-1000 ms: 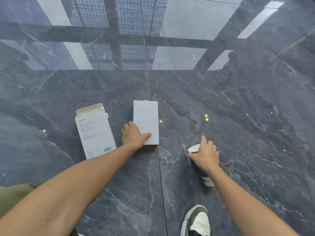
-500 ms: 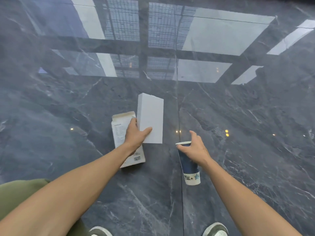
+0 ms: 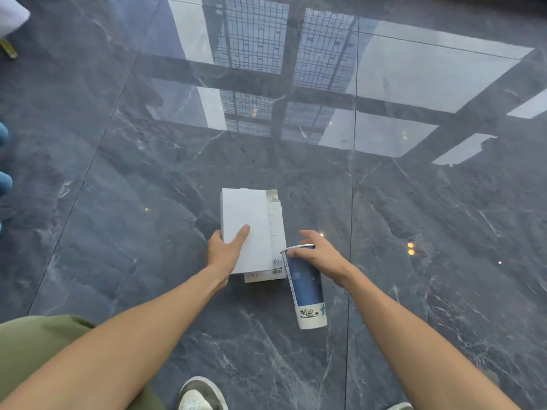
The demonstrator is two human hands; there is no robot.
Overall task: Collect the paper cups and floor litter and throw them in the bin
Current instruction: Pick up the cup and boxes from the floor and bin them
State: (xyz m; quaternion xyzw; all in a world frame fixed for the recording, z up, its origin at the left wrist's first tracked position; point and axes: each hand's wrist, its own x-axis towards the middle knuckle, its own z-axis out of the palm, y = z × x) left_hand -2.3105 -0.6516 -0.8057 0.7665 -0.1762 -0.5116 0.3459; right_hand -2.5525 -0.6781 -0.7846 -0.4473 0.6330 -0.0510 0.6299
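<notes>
The plain box [image 3: 247, 229] lies on top of the printed box [image 3: 276, 232]. The paper cup [image 3: 306, 288] is just right of both, above the floor [image 3: 118, 202].

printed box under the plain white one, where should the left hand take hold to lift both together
Judging by the pose, take the near short end of the printed box, which sticks out below the plain white box. Come from the near-left, where the left hand already grips: fingers under the lower box, thumb on top. The far end has a torn open flap, a poor hold. The right hand is busy with the paper cup.
</notes>
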